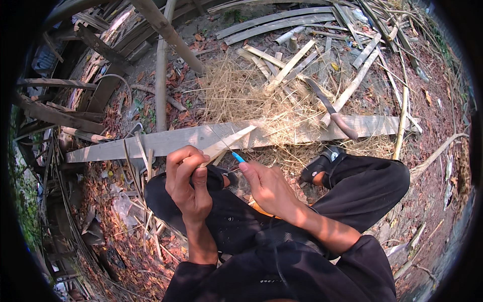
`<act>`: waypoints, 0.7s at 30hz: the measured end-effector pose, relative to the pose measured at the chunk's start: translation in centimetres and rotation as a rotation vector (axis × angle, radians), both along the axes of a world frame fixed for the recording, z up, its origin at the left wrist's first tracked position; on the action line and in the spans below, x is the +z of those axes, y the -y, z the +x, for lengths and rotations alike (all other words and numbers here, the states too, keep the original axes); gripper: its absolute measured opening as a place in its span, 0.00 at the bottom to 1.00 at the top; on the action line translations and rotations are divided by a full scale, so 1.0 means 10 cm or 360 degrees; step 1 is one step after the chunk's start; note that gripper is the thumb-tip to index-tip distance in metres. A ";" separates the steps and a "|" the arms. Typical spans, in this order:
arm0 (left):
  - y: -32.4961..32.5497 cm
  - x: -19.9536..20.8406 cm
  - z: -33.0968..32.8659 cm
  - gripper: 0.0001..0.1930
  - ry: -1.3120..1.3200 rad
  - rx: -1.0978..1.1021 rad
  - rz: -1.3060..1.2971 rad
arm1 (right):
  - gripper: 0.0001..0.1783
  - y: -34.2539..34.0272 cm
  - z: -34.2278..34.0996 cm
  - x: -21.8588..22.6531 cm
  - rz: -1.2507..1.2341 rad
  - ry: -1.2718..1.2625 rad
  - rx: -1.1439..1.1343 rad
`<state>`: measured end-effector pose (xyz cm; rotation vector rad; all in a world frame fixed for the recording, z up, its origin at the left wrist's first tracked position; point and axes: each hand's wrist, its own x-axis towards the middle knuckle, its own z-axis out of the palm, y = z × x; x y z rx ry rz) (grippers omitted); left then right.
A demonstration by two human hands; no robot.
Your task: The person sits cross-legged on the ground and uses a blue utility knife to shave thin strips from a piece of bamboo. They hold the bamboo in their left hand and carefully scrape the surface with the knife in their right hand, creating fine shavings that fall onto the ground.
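Note:
My left hand (pixel 187 176) is closed around a pale, pointed strip of split wood or bamboo (pixel 229 141), its tip slanting up to the right. Pinched in my right hand (pixel 269 187) is a slim tool with a bright blue handle (pixel 238 157). A thin part of it reaches to the strip, too fine to tell whether it is a blade. Beyond both hands a grey plank (pixel 173 143) lies across the ground. A large curved knife with a dark blade and brown handle (pixel 344 126) rests across the plank's right half, apart from my hands.
Shavings (pixel 236 93) are heaped beyond and over the plank. Split pieces (pixel 291 64) lie crossed behind them, with long curved slats (pixel 276 22) farther back. Poles and beams (pixel 161 75) stand at the left. My legs (pixel 370 181) are bent on either side, among dry leaves.

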<state>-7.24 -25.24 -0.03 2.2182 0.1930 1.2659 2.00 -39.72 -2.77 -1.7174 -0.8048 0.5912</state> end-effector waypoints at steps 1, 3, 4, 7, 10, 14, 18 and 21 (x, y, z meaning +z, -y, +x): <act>0.01 -0.01 -0.01 0.04 -0.0002 -0.0011 0.0004 | 0.26 0.00 -0.04 -0.09 -0.0041 0.0063 -0.0008; 0.02 -0.03 -0.01 0.04 -0.0004 -0.0039 0.0012 | 0.26 -0.01 -0.07 -0.22 -0.0169 0.0162 -0.0039; 0.03 -0.05 0.01 0.04 -0.0007 -0.0012 0.0007 | 0.26 -0.01 -0.07 -0.27 -0.0257 0.0195 -0.0061; 0.02 -0.02 0.00 0.04 -0.0039 0.0045 0.0034 | 0.28 -0.12 -0.01 -0.63 -0.0361 0.0269 -0.0186; 0.01 0.01 -0.01 0.07 -0.0084 0.0000 0.0104 | 0.32 -0.08 0.29 -1.22 -0.0625 -0.0056 -0.0226; 0.09 0.02 0.03 0.07 -0.0084 0.0037 0.0172 | 0.33 -0.02 0.37 -1.20 -0.0507 0.0098 -0.0387; 0.06 -0.04 0.02 0.05 0.0007 0.0156 0.0067 | 0.30 -0.07 0.23 -0.51 -0.0165 -0.0027 -0.0182; 0.10 -0.03 0.01 0.05 -0.0035 0.0121 0.0088 | 0.28 -0.18 0.13 -0.57 -0.0021 0.0250 -0.0226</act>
